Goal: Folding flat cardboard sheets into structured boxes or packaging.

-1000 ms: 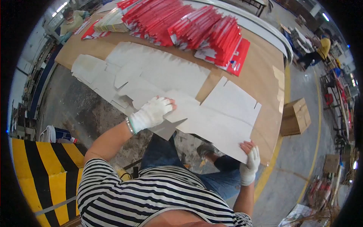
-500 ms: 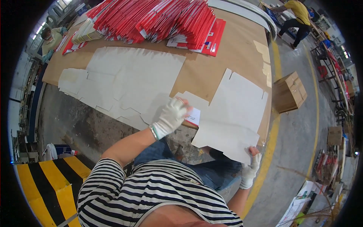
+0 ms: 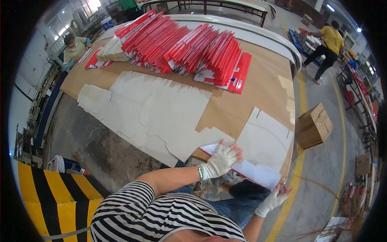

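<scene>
My left hand [image 3: 221, 162], in a white glove with bare fingertips, lies with fingers spread at the near table edge. It is over a white piece with a red edge [image 3: 209, 149] and beside a pale cardboard sheet [image 3: 264, 139]. Along that sheet's near side a bluish-white strip with a red edge [image 3: 260, 173] shows. My right hand [image 3: 273, 201], gloved likewise, is off the table by the strip's right corner, fingers apart; whether it touches the corner is hard to see. Overlapping pale cardboard sheets [image 3: 149, 109] lie to the left.
Red and white folded packages [image 3: 189, 50] fill the table's far side, by a tied bundle [image 3: 113, 50]. A cardboard box [image 3: 315, 126] stands on the floor at right. A striped yellow-black block [image 3: 60, 201] is at lower left. Co-workers [image 3: 74, 48] [image 3: 328, 44] are farther off.
My left hand has moved right and nearer along the table edge. My right hand no longer grips the sheet's corner. The sheet's near part now shows a bluish-white, red-edged strip. The view has tilted up.
</scene>
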The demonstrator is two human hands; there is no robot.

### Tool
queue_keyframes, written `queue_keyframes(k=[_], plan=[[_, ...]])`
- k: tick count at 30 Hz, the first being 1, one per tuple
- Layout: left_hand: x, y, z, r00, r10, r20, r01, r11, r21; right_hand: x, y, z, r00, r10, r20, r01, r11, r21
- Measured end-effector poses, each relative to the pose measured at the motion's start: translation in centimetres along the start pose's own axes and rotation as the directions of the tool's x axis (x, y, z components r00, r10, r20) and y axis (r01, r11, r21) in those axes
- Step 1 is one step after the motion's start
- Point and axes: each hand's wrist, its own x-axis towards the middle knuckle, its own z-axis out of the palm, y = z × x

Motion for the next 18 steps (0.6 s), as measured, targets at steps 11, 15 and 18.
queue_keyframes(k=[11, 15, 18], plan=[[2.2, 4.4, -2.4, 0.89, 0.265, 0.37, -0.232, 0.964, -0.133, -8.2, -0.9, 4.5, 0.887, 0.348, 0.304, -0.407, 0.9, 0.156], [1.0, 3.4, -3.9, 0.885, 0.199, 0.421, -0.138, 0.976, -0.17, -2.2, 2.4, 1.7, 0.98, -0.195, 0.03, 0.198, 0.963, -0.183], [1.3, 3.8, -4.0, 0.889, 0.21, 0.407, -0.118, 0.964, -0.238, -1.0, 2.2, 1.2, 0.824, -0.484, 0.295, 0.559, 0.78, -0.282]])
